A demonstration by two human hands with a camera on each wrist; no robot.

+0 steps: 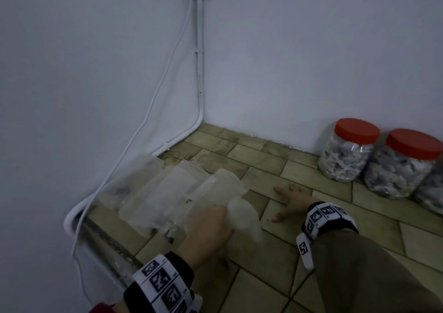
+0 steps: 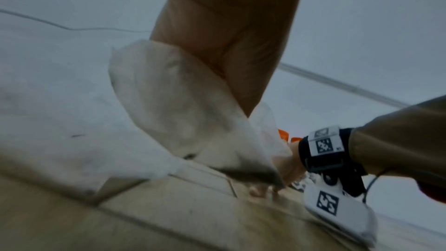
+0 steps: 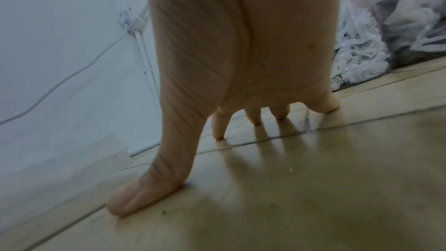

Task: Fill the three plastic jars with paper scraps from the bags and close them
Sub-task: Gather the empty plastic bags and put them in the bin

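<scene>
Open tiled floor (image 1: 259, 161) is lying between the flat plastic bags (image 1: 165, 192) at the left wall and the closed jars (image 1: 347, 154) standing against the back wall at right. The right hand (image 1: 291, 198), spread flat, is occupying the middle tiles.

All three pictures are dim, with a cool bluish cast on the walls (image 1: 96, 72) and little contrast. In the right wrist view the right hand (image 3: 241, 54) throws soft finger shadows toward the near side across the tiled floor (image 3: 313, 188), which carries a dull sheen. The left wrist view is smeared with blur over the plastic bag (image 2: 183, 114), and straight lines bow at the wide-angle edges.
</scene>
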